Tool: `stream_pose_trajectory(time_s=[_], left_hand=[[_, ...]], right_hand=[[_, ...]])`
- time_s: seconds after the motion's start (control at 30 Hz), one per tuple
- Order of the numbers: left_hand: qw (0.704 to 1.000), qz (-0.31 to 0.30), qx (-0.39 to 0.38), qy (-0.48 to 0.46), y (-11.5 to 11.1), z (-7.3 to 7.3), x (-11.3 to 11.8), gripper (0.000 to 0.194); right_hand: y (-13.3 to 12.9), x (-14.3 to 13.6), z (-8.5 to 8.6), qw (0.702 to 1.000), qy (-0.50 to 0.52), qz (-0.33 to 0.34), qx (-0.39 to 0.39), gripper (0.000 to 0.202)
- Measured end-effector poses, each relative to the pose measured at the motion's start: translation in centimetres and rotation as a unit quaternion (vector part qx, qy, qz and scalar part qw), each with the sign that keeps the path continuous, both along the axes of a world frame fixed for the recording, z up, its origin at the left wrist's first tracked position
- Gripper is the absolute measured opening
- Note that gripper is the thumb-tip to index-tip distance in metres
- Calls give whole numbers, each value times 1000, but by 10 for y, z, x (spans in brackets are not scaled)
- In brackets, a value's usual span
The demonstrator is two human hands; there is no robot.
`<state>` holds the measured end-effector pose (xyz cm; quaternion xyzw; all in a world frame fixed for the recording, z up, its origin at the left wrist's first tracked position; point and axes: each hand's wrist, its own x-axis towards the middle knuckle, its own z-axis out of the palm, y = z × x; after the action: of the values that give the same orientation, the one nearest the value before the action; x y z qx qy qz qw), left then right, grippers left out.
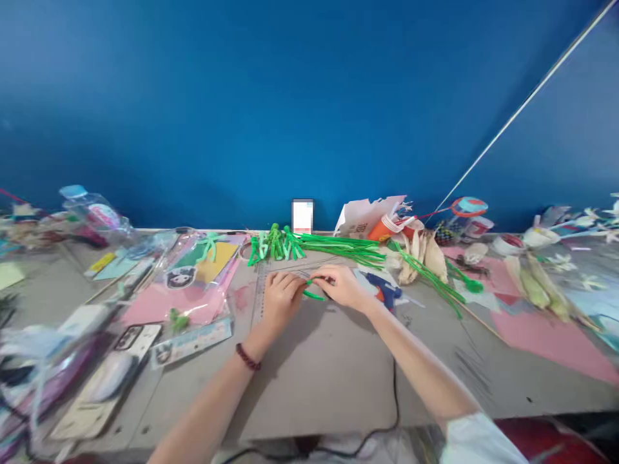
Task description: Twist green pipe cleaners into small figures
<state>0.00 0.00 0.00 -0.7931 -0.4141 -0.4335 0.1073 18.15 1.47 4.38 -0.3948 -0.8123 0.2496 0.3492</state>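
A blue-capped clear bottle (97, 211) is noted at left, near the blue wall (290, 116). A white rounded object (113, 375) is seen on a pale phone (77, 417). Pink paper (546, 345) is observed at right, a black cable (397, 393) at front.

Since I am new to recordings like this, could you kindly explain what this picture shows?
There is no machine here: you see a person's bare left hand and right hand, filmed by a camera worn on that person's head, looking forward and down. This is the only view. The fingertips of both hands meet at a short green strip. Beyond them on the grey table are small green bent shapes and a bundle of green stems, before a blue wall. A clear bottle is at the far left.
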Motion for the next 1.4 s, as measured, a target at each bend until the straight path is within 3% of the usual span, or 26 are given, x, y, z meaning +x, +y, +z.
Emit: stream_pose_trajectory(time_s=[0.2, 0.3, 0.63, 0.87, 1.27, 1.4], left_hand=[[1000, 5, -11, 2, -5, 2, -1, 11], [1000, -2, -17, -11, -3, 5, -1, 11], [993, -43, -103, -25, -4, 1, 2, 14], [975, -81, -181, -102, -2, 4, 0, 16], [985, -58, -157, -50, -3, 7, 0, 16], [984, -24, -131, -117, -6, 12, -1, 20]], right_hand=[[7, 4, -10, 976, 54, 6, -212, 24], [8, 4, -10, 960, 98, -7, -262, 28], [5, 5, -3, 978, 69, 19, -194, 24], [-3, 1, 5, 991, 28, 5, -131, 18], [0, 3, -1, 995, -2, -31, -94, 19], [9, 8, -3, 989, 46, -71, -123, 18]])
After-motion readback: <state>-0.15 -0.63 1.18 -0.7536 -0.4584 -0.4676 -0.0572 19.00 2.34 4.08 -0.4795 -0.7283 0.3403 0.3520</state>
